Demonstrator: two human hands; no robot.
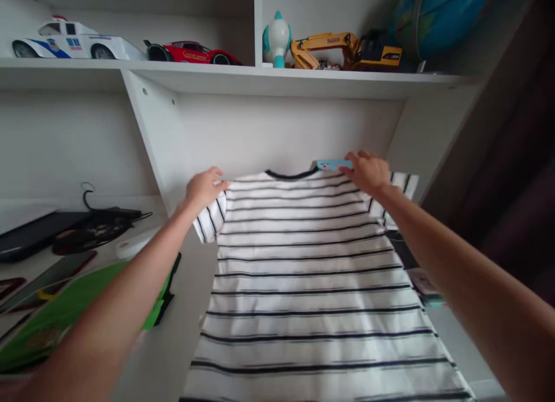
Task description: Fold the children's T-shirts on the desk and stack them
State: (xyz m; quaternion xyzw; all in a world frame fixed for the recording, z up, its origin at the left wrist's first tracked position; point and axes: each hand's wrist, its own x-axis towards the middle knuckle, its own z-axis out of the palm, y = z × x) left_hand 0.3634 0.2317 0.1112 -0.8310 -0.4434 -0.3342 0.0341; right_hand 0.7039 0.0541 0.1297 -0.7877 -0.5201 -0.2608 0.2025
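Note:
A white T-shirt with thin black stripes (312, 275) lies flat on a white desk (173, 332), collar toward the back wall. My left hand (204, 187) pinches the shirt's left shoulder, fingers closed on the cloth. My right hand (367, 170) grips the right shoulder beside the collar, fingers curled. A small light-blue tag or card (332, 164) shows at the fingertips of my right hand, by the collar.
Green folder (56, 315) and dark devices with a cable (87, 228) lie on the desk at left. The shelf (260, 75) above holds a white toy car (69, 40), red toy car (191, 52), yellow toy excavator (347, 49), a small figure and a globe (442, 14).

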